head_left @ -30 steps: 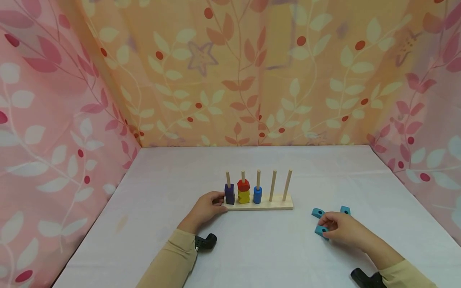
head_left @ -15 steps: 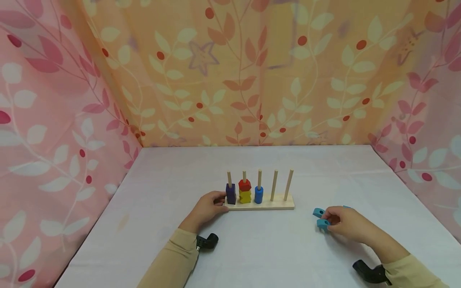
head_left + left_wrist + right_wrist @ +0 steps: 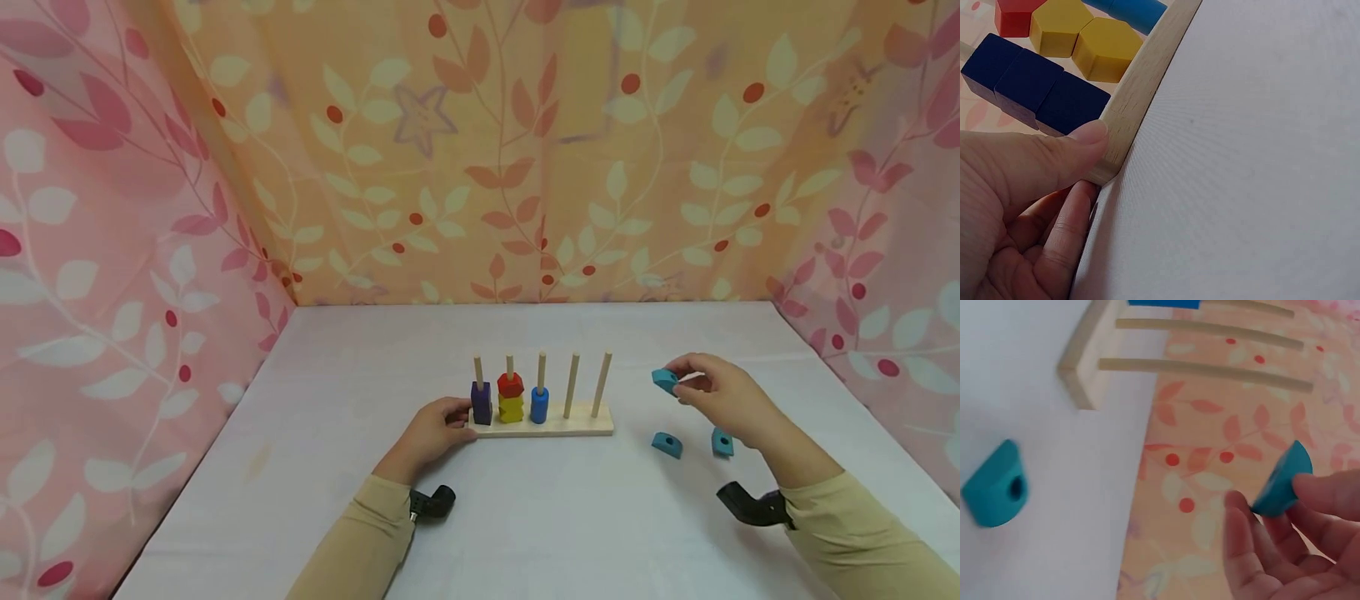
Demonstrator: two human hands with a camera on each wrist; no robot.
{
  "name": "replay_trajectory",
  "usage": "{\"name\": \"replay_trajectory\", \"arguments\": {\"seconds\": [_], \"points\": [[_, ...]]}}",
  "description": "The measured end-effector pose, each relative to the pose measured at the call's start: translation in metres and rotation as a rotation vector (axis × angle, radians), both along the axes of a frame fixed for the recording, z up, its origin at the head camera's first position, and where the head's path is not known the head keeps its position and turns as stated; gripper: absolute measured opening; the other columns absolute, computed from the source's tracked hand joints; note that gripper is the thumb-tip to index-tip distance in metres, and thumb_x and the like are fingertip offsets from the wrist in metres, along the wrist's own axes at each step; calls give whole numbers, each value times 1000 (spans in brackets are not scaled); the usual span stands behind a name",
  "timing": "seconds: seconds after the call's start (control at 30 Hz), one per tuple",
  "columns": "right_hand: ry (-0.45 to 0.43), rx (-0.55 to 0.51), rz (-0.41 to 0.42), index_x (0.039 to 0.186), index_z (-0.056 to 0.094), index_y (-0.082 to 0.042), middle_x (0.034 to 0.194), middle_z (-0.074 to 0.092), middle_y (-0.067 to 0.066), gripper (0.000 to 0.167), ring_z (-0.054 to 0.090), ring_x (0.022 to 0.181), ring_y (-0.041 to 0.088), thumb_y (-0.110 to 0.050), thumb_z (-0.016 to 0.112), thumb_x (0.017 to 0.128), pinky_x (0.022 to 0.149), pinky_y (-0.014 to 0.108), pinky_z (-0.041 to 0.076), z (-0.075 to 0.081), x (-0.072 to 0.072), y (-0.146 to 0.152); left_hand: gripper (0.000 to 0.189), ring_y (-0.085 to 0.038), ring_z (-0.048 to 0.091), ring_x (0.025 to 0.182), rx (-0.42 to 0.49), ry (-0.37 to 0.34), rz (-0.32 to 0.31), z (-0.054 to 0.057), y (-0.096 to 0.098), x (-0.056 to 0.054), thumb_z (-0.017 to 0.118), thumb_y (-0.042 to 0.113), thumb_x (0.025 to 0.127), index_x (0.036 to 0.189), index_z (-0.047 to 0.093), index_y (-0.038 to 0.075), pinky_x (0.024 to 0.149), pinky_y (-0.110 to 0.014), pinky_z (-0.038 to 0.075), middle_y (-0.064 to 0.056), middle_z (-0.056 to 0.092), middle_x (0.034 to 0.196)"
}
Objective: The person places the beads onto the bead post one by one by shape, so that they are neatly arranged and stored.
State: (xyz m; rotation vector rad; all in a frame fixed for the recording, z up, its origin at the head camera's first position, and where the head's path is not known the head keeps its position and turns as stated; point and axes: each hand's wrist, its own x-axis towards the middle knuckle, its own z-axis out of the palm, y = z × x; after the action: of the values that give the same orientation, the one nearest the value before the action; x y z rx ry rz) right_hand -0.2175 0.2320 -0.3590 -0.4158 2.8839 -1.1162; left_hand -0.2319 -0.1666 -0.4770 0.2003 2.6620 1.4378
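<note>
A wooden peg stacker (image 3: 577, 422) with a row of upright pegs stands mid-table. My left hand (image 3: 431, 433) grips its left end; in the left wrist view the thumb lies on the base near the corner. Dark blue square blocks (image 3: 1029, 84) fill the leftmost peg's lower part. Beside them come yellow blocks (image 3: 511, 408) under a red block (image 3: 510, 385), then blue round blocks (image 3: 539, 406). Two pegs at the right are bare. My right hand (image 3: 720, 396) pinches a teal half-round block (image 3: 1285, 481) with a hole, raised off the table right of the stacker.
Two more teal half-round blocks lie on the white tablecloth below the right hand, a left one (image 3: 667, 445) and a right one (image 3: 722, 442). Floral curtains (image 3: 480, 167) enclose the table at the back and sides. Each wrist carries a black camera mount (image 3: 752, 506).
My right hand has picked up the nearest teal block and carried it up and away from the other two. My left hand stays on the stacker's end.
</note>
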Motion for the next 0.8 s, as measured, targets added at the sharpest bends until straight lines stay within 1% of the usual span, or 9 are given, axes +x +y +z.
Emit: {"name": "replay_trajectory", "arguments": {"seconds": [0.03, 0.1, 0.2, 0.27, 0.33, 0.47, 0.57, 0.67, 0.8], "points": [[28, -20, -3, 116, 53, -2, 111, 54, 17, 29, 57, 96, 32, -16, 56, 92, 79, 51, 50, 3, -3, -2, 50, -16, 55, 99, -1, -1, 1, 1, 0, 0, 75, 14, 76, 122, 57, 6, 87, -27, 49, -5, 59, 110], [91, -48, -9, 117, 52, -2, 111, 52, 15, 29, 56, 96, 32, -17, 54, 92, 80, 49, 51, 9, -8, -7, 50, -16, 55, 99, -3, -1, 2, 1, 0, 0, 75, 13, 75, 122, 58, 6, 87, -27, 49, -5, 59, 110], [186, -80, -11, 115, 54, -3, 108, 51, 12, 27, 55, 95, 29, -17, 54, 93, 78, 30, 52, 17, -16, -16, 50, -16, 56, 99, -8, 8, -4, 1, 0, 0, 75, 13, 75, 122, 57, 4, 86, -28, 49, -6, 59, 109], [224, -108, -6, 115, 54, -3, 107, 51, 11, 27, 54, 93, 25, -17, 55, 92, 75, 17, 48, 22, -20, -23, 50, -16, 56, 98, -12, 4, -1, 1, 0, 0, 75, 13, 75, 122, 57, 5, 86, -27, 49, -6, 59, 109], [249, -145, 7, 115, 55, -3, 107, 53, 10, 27, 54, 90, 20, -17, 56, 91, 72, 9, 44, 27, -23, -30, 50, -15, 56, 98, -19, 4, -1, 0, 0, 0, 75, 14, 75, 122, 57, 6, 86, -28, 49, -5, 59, 108], [266, -219, 47, 113, 57, -2, 103, 57, 10, 28, 56, 82, 9, -15, 60, 89, 70, 8, 46, 33, -28, -45, 51, -14, 56, 97, -18, 2, 1, -1, -1, -1, 75, 14, 75, 122, 58, 7, 86, -28, 49, -4, 59, 107], [268, -245, 80, 111, 58, -2, 101, 58, 10, 27, 57, 80, 3, -13, 62, 87, 70, 10, 47, 33, -31, -55, 51, -14, 56, 97, -13, 3, 1, -1, -1, -1, 75, 14, 75, 122, 58, 7, 86, -28, 49, -4, 60, 107], [259, -259, 112, 110, 59, -2, 100, 59, 10, 25, 57, 82, 4, -11, 63, 87, 72, 10, 47, 32, -34, -64, 51, -14, 56, 97, -12, 7, -2, -2, -1, -1, 75, 15, 75, 122, 58, 7, 86, -29, 49, -4, 60, 107], [231, -275, 144, 108, 60, -2, 99, 60, 10, 24, 58, 83, 11, -11, 64, 86, 73, 12, 49, 31, -36, -75, 50, -13, 56, 97, -12, 1, 4, -3, -1, -2, 75, 15, 75, 122, 58, 8, 87, -28, 49, -3, 59, 107]]}}
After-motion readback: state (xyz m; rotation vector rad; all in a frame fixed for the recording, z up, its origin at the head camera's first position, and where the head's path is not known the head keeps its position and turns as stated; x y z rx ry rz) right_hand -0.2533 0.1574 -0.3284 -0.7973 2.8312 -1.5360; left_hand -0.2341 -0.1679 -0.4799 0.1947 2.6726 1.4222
